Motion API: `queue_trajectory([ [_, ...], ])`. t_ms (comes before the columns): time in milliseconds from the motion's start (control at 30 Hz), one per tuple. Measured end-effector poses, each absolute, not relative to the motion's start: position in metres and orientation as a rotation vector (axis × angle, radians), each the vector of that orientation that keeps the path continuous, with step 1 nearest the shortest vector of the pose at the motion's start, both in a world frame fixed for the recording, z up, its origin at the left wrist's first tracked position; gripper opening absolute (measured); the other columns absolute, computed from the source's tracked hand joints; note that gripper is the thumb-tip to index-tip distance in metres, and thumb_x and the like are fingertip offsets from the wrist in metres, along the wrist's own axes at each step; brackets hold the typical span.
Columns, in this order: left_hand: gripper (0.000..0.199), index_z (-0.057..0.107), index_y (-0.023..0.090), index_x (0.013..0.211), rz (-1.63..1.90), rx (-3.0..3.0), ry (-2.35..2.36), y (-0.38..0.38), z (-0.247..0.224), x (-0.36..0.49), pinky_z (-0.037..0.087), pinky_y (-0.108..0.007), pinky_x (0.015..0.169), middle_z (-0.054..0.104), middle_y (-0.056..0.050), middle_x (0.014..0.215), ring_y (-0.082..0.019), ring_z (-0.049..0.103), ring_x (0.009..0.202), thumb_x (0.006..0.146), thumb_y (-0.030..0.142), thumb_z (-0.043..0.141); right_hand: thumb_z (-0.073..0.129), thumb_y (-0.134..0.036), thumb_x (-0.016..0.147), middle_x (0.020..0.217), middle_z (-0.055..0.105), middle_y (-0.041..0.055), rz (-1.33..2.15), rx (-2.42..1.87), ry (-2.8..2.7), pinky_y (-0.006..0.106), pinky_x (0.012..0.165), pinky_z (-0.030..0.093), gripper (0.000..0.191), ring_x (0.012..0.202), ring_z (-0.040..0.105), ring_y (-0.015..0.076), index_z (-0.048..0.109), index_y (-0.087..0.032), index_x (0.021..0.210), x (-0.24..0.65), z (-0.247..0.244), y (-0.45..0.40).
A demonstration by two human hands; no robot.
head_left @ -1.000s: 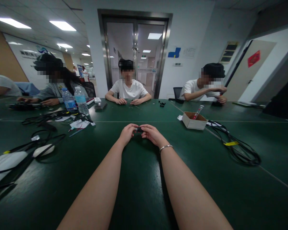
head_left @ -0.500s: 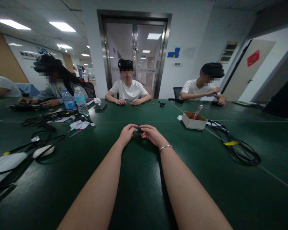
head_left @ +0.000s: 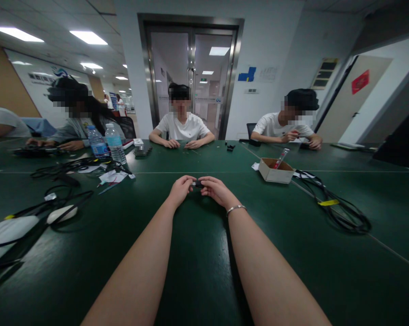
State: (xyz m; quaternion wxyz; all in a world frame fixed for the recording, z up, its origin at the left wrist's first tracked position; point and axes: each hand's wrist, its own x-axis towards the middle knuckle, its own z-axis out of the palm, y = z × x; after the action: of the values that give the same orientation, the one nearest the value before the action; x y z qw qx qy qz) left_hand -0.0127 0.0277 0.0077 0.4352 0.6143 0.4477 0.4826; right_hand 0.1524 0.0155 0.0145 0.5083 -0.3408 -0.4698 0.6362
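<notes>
Over the green table, my left hand and my right hand meet at the fingertips. Between them is a small black stick with a silvery end, which looks like a USB flash drive. My right thumb and fingers pinch its black part. The fingers of my left hand are closed at the silvery end, and they partly cover it. A silver bracelet circles my right wrist.
An open cardboard box holds a red-and-clear tube. Coiled black cable lies to the right. Leftward are water bottles, tangled cables, paper scraps and a white mouse. Several people sit around the table.
My hands stay in nearly the same place, with slightly more of the silvery end showing. Across the table, the person at the right has lowered a raised hand and leaned forward.
</notes>
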Motion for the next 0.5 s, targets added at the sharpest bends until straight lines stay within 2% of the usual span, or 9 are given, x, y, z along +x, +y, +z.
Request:
queue_trajectory([
  [133, 0.031, 0.065, 0.015, 0.089, 1.195, 1.55, 1.106, 0.0261, 0.0086, -0.0125, 0.032, -0.02, 0.048, 0.051, 0.001, 0.06, -0.009, 0.042, 0.05, 0.081, 0.037, 0.046, 0.066, -0.009, 0.077, 0.065, 0.063, 0.0018, 1.535, -0.829, -1.123, 0.018, 0.05, 0.053, 0.011, 0.052, 0.059, 0.0093, 0.064, -0.013, 0.088, 0.1522, 0.0148, 0.0156],
  [333, 0.024, 0.064, 0.016, 0.091, 1.189, 1.493, 1.138, 0.0251, 0.0109, -0.0123, 0.032, -0.019, 0.047, 0.054, 0.0, 0.067, -0.008, 0.042, 0.051, 0.073, 0.023, 0.05, 0.066, -0.009, 0.078, 0.063, 0.062, 0.0011, 1.533, -0.839, -1.118, 0.018, 0.05, 0.053, 0.01, 0.051, 0.059, 0.0091, 0.065, -0.013, 0.087, 0.1526, 0.0151, 0.0157],
  [500, 0.024, 0.064, 0.015, 0.09, 1.203, 1.537, 1.115, 0.027, 0.0074, -0.0123, 0.032, -0.019, 0.047, 0.051, 0.001, 0.06, -0.008, 0.042, 0.049, 0.079, 0.03, 0.049, 0.064, -0.008, 0.078, 0.064, 0.062, 0.0014, 1.542, -0.826, -1.129, 0.018, 0.051, 0.052, 0.011, 0.052, 0.059, 0.009, 0.064, -0.013, 0.088, 0.1524, 0.0159, 0.0144],
])
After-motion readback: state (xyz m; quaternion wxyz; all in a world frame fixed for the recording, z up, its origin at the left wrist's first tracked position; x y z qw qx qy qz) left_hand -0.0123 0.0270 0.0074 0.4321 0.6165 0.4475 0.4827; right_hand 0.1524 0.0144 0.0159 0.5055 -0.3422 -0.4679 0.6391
